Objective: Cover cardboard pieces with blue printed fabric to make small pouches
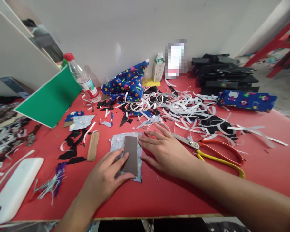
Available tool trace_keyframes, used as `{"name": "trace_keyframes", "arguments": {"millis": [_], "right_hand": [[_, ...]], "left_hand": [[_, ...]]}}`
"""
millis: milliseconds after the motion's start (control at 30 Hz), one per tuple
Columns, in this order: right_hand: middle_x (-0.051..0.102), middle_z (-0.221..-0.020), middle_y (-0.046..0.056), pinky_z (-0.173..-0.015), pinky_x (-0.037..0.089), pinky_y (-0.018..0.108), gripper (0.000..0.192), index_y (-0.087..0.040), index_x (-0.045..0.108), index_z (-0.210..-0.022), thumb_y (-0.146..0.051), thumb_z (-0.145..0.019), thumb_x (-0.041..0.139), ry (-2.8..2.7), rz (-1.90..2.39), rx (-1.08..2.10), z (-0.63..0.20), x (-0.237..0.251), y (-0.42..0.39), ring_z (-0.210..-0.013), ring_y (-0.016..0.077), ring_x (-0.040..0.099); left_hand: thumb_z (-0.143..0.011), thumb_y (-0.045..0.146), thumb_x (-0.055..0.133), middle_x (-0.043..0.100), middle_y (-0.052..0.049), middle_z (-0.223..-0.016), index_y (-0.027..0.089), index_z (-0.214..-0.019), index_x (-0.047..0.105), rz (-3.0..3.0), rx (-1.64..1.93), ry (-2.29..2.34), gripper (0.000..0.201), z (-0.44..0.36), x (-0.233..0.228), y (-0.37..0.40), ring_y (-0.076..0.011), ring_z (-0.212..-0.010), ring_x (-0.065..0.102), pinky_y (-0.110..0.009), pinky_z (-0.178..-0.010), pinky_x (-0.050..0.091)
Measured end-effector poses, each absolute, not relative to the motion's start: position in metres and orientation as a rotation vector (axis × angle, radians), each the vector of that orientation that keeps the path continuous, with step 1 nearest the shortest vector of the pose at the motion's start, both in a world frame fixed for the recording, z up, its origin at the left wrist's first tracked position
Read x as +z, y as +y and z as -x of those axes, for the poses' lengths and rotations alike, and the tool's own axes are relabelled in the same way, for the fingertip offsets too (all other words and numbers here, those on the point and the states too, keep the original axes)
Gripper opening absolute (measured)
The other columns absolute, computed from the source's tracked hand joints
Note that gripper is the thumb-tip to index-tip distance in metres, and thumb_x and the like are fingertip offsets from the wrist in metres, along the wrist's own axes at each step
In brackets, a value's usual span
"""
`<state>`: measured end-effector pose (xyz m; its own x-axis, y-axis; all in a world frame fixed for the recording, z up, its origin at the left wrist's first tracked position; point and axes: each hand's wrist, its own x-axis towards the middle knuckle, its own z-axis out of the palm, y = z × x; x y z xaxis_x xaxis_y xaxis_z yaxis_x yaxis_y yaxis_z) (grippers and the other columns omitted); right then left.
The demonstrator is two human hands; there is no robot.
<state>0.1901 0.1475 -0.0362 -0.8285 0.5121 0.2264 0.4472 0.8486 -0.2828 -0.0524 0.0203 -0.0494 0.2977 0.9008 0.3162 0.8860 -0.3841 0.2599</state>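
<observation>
A brown-grey rectangular strip of card (130, 154) lies on a pale blue piece of printed fabric (118, 138), its back side seemingly up. My left hand (108, 172) presses on the card's left and lower edge, fingers stretched and thumb at the bottom. From the other side, my right hand (164, 148) rests with spread fingers at the fabric's right edge, fingertips close to the card. Beyond my right hand lie scissors (195, 145) with one orange and one yellow handle. Left of the fabric is a tan card strip (93, 146).
White strips and black scraps (183, 106) cover the back middle. A plastic bottle (87, 83), a blue printed cloth (127, 83), a milk carton (159, 68) and a black stack (224, 74) stand along the wall. A green board (49, 100) leans at left; a white power bank-like object (16, 187) lies front left.
</observation>
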Motion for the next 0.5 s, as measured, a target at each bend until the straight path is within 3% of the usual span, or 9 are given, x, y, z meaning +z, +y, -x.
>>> {"name": "trace_keyframes", "arguments": {"millis": [233,367,500], "right_hand": [[0.079,-0.127,0.008,-0.12,0.033,0.054,0.029,-0.016,0.074,-0.123,-0.032,-0.105,0.059,-2.627,0.645,0.208,-0.191,-0.034,0.148,-0.12,0.0295,0.067],[0.082,-0.114,0.006,-0.096,0.043,0.042,0.023,-0.017,0.075,-0.116,-0.022,-0.106,0.055,-2.534,0.531,0.059,-0.197,-0.029,0.153,-0.097,0.024,0.067],[0.082,-0.1,0.005,-0.08,0.038,0.039,0.02,-0.019,0.076,-0.107,-0.02,-0.106,0.056,-2.424,0.587,-0.136,-0.203,-0.02,0.161,-0.086,0.0231,0.062]], "left_hand": [[-0.098,0.042,0.068,0.067,-0.024,-0.141,0.012,-0.137,0.068,-2.41,0.642,1.721,0.049,0.049,-0.042,0.019,-0.0358,-0.128,0.068,-0.049,-0.103,0.062],[-0.101,0.021,0.054,0.061,-0.026,-0.147,0.009,-0.134,0.069,-2.437,0.627,1.708,0.038,0.046,-0.04,0.02,-0.0323,-0.129,0.067,-0.044,-0.103,0.061],[-0.1,0.017,0.05,0.067,-0.023,-0.139,0.01,-0.128,0.072,-2.591,0.543,1.764,0.036,0.044,-0.036,0.022,-0.0342,-0.114,0.07,-0.051,-0.089,0.061]]}}
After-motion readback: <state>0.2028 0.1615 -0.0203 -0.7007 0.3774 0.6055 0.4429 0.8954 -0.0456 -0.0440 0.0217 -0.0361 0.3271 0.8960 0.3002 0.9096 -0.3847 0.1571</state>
